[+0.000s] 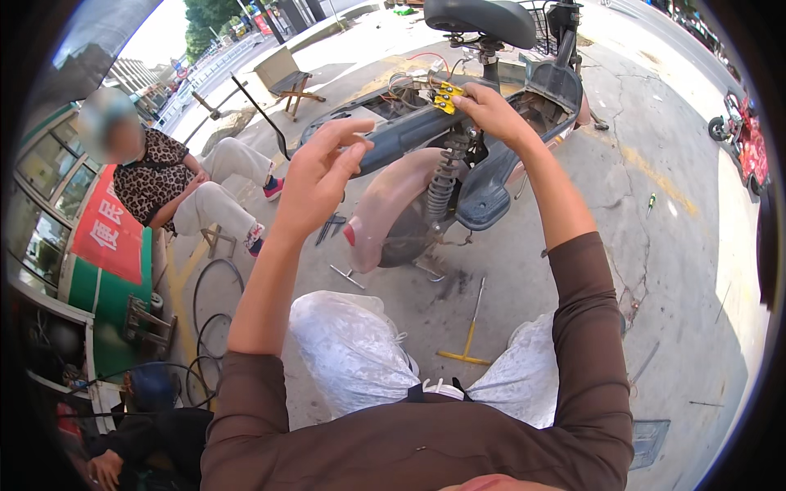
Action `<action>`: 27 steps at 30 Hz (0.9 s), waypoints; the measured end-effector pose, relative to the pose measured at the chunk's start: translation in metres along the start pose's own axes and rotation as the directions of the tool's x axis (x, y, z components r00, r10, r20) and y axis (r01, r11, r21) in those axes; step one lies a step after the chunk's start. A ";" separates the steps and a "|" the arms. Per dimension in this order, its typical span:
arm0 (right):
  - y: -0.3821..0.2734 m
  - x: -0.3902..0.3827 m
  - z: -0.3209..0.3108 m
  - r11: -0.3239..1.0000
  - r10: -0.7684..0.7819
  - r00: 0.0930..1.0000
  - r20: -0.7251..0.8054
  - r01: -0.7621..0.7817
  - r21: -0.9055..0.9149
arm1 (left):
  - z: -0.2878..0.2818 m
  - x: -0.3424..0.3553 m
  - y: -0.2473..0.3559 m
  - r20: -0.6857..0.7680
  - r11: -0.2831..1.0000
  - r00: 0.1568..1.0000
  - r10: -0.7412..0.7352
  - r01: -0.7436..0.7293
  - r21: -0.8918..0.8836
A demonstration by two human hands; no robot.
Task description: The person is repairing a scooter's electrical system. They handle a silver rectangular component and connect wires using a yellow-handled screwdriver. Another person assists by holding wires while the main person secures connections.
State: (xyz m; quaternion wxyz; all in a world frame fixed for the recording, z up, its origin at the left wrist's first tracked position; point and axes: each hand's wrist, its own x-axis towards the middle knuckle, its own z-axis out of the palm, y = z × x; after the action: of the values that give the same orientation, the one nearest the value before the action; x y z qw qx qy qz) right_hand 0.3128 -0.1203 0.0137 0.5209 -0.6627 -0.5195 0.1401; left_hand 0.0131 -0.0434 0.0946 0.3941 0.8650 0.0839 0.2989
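Right hand (483,106) pinches the yellow connector block (446,96) on the electric scooter (491,176); left hand (315,176) hovers beside it, fingers loosely spread, empty.

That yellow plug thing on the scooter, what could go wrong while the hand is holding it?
The right hand pinches the yellow connector among loose wires; a hard tug might pull one free. The left hand is raised and holds nothing, so nothing steadies the scooter. The yellow-handled wrench lies on the ground by the knees and could be knelt on.
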 end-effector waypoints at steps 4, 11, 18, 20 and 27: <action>-0.007 0.002 0.000 0.997 0.002 1.000 0.011 -0.001 -0.078 | 0.037 0.096 -0.029 0.044 0.988 0.999 -0.016 0.009 0.154; 0.005 0.006 -0.005 0.997 -0.040 0.999 -0.008 0.039 -0.072 | 0.067 0.152 -0.084 0.204 0.944 0.979 0.002 -0.069 0.323; 0.003 0.009 0.000 0.982 -0.109 0.994 -0.024 0.104 -0.159 | 0.069 0.155 -0.096 0.204 0.969 0.977 0.056 -0.103 0.226; 0.006 0.013 0.005 0.942 -0.186 0.981 -0.058 0.161 -0.294 | 0.069 0.155 -0.101 0.176 0.983 0.983 0.059 -0.088 0.162; -0.006 0.011 0.012 0.913 -0.083 0.991 -0.107 0.033 -0.407 | 0.068 0.153 -0.102 0.139 0.995 0.990 -0.009 -0.005 0.098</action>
State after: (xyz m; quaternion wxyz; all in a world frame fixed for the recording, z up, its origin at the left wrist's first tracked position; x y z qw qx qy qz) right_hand 0.3055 -0.1046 0.0174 0.4072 -0.7476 -0.5240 -0.0267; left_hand 0.1856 0.0401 0.0541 0.3564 0.9020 0.0716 0.2328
